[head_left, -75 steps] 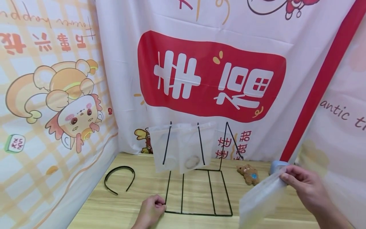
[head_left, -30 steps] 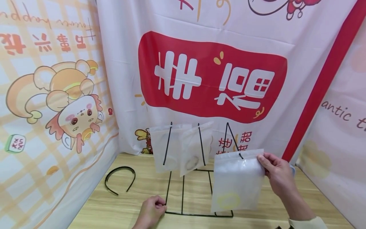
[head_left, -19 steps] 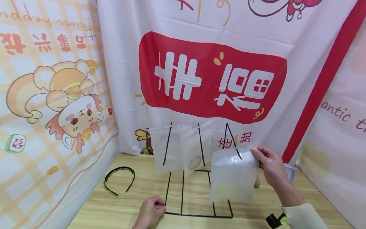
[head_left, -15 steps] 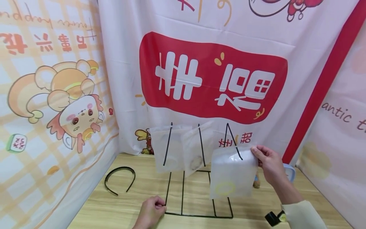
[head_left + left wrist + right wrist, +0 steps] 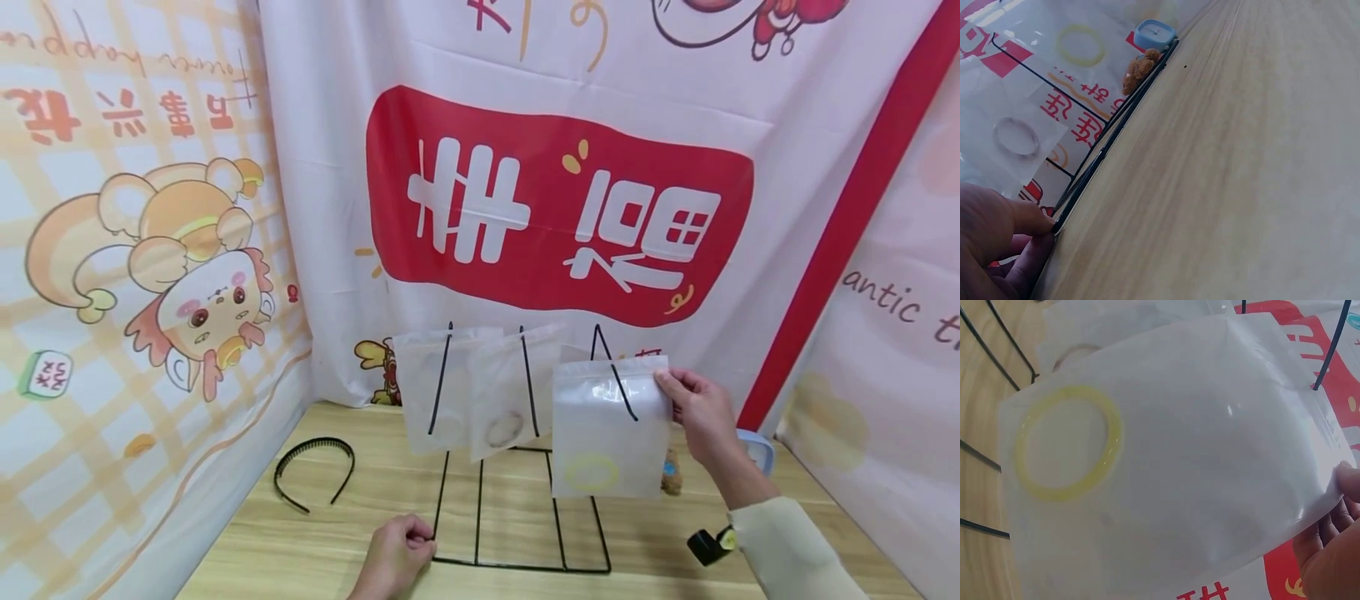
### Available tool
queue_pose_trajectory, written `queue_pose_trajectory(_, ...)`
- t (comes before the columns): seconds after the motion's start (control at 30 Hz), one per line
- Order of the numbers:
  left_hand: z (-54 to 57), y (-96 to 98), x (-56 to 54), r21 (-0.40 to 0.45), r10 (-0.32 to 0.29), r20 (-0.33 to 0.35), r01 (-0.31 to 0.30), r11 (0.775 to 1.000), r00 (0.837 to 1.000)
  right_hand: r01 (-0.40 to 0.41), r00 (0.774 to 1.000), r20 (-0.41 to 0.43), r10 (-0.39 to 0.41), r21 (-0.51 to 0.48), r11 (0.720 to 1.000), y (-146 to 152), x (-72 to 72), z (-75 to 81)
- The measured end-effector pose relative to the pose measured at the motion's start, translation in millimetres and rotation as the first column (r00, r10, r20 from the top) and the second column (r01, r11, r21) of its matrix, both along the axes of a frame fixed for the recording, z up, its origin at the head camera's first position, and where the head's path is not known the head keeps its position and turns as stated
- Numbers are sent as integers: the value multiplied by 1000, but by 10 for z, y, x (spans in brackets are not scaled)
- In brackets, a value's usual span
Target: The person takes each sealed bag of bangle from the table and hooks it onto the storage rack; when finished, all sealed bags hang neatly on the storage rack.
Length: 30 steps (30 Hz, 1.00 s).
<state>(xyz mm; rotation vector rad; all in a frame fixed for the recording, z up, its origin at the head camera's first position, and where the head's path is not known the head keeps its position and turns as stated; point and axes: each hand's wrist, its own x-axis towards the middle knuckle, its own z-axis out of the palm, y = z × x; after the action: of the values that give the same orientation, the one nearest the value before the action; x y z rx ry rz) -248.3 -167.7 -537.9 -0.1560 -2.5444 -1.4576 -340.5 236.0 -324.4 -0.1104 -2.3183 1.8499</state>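
A black wire rack (image 5: 478, 508) stands on the table with three sloping prongs. My left hand (image 5: 393, 554) pinches its front left corner; the left wrist view shows thumb and finger on the wire (image 5: 1100, 153). My right hand (image 5: 701, 417) holds the upper right corner of a frosted zip bag (image 5: 622, 442) between thumb and fingers. Inside this bag lies a yellow ring-shaped bangle (image 5: 1113, 440). The right prong (image 5: 624, 392) appears to pass through the bag near its top edge. Two similar bags, the left one (image 5: 420, 375) and the middle one (image 5: 498, 387), hang from the other prongs.
A black toothed headband (image 5: 315, 440) lies left of the rack. Behind the right hand are a brown bear figure (image 5: 672, 473) and a light blue object (image 5: 759, 450), which shows a dial in the left wrist view. Printed cloths enclose the table.
My right hand has brought the third bag from the right onto the right prong, then moved it up and back along it. The middle bag has swung slightly. My left hand stays put.
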Motion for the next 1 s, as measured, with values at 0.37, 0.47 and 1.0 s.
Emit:
queue_pose_trajectory(0.37, 14, 0, 18, 0, -5, 2, 5, 1000, 1000, 16, 1000, 16, -16, -1, 1000, -37, -225, 23)
queue_pose_trajectory(0.47, 8, -4, 14, 1, -5, -1, 5, 1000, 1000, 47, 999, 21, -46, -39, 998, -57, -301, 35)
queue_pose_trajectory(1.0, -5, 4, -1, -26, 25, -34, -26, 999, 999, 168, 986, 25, -166, -85, 982, -134, -629, 16)
